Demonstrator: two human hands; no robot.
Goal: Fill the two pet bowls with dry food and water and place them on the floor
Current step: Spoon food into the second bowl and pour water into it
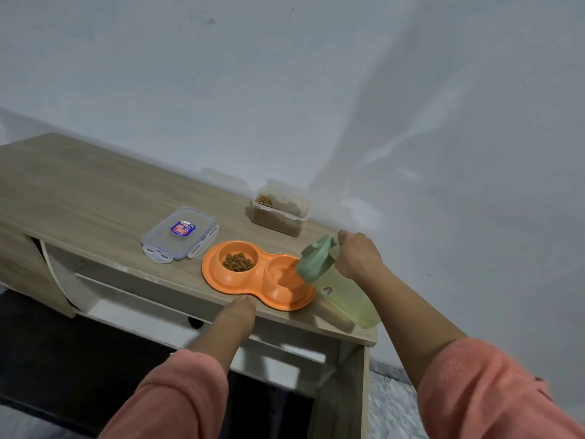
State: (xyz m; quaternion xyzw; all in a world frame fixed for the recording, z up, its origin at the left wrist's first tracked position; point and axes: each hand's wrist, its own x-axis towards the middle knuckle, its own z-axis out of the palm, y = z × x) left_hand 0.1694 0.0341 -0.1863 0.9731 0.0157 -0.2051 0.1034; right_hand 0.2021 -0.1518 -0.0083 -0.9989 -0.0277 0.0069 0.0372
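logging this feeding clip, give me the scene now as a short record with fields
surface: wooden table against a wall
pet dish: orange double bowl near the table's front edge
left bowl: holds dry food
right bowl: under the bottle's mouth; water level unclear
right hand: grips tilted green bottle at its top
left hand: fingertips touch the dish's front rim
food container: open, behind the dish
lid: lies flat, left of the dish

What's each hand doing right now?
Left hand: fingertips on the orange double bowl rim, grip unclear.
Right hand: holding the tilted green bottle.
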